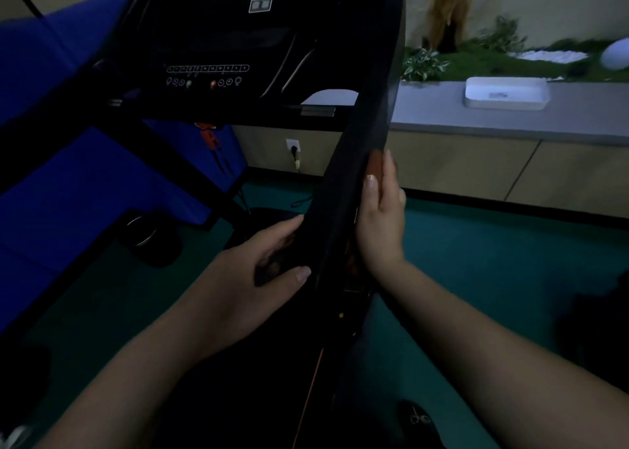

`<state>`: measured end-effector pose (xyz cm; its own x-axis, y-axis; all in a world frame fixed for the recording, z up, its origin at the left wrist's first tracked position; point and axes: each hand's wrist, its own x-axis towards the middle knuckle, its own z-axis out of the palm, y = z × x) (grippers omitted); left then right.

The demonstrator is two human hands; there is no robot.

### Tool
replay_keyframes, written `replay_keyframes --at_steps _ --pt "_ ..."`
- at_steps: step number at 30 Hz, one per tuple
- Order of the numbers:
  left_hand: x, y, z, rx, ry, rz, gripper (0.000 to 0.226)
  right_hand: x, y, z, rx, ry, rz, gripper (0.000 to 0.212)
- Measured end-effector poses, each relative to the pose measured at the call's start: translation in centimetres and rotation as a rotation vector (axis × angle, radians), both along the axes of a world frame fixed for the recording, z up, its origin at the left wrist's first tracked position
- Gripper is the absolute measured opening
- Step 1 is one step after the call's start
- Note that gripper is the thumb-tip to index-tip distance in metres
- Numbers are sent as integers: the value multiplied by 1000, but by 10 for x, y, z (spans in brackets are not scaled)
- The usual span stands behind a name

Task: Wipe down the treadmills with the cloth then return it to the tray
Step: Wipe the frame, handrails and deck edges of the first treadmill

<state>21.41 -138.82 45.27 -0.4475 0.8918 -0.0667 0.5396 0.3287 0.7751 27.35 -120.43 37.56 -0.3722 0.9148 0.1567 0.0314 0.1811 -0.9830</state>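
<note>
**Both hands on the treadmill's right rail**

At far left lies a blue mat [68, 183]. The dark treadmill [218, 50] rises in the middle, its console buttons [207, 74] lit faintly. The left hand [258, 264] curls round the near left side of the right handrail [357, 176], apparently gripping a dark cloth [272, 268] against it, though the dim light makes the cloth hard to tell. The right hand [381, 217] lies flat, fingers straight, pressing the rail's right side. Far right, the white tray [507, 93] sits on the grey tabletop [442, 115], before green plants [476, 53].
</note>
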Motion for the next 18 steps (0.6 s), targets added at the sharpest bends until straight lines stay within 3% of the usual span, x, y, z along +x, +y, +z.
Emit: replay_keyframes --at_steps 6,10,13,18 --pt "0 -18 -18 90 -27 -37 59 49 -117 -19 181 122 72 49" --pt "-5 -22 -21 95 -2 -55 57 42 -91 -9 280 59 54 52" --pt "-6 -24 -28 122 13 -34 60 29 -65 7 169 80 40 59" --pt "-5 -32 -40 158 15 -43 68 57 -132 -23 260 65 18 54"
